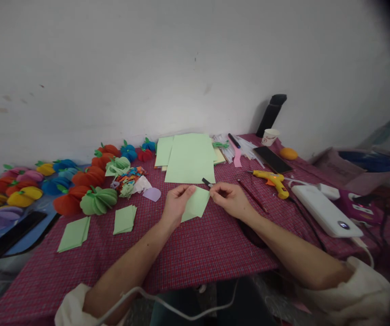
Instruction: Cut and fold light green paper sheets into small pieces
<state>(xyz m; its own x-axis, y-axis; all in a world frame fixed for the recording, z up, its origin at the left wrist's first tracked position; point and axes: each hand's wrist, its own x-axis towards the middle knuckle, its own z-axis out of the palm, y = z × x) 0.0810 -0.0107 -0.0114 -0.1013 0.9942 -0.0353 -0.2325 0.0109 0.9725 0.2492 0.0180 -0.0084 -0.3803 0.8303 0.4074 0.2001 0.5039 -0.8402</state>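
Between my hands is a small stack or fold of light green paper (197, 203), tilted above the table; I cannot tell how many layers it has. My left hand (177, 203) pinches its left side, thumb on top. At its upper right corner, the thumb and fingers of my right hand (228, 195) are closed on the edge. A small black-tipped object (207, 182) shows just behind the right fingertips, its rest hidden. Two piles of cut green paper, one nearer (124, 220) and one farther left (74, 233), lie left of my left hand.
Large green sheets (190, 158) lie at the back. Paper pumpkins (98, 200) and coloured scraps (132, 179) crowd the left. On the right are a red pencil (252, 196), a yellow glue gun (272, 180), a phone (272, 159), a paper cup (270, 136) and a white power bank (324, 210) with cables.
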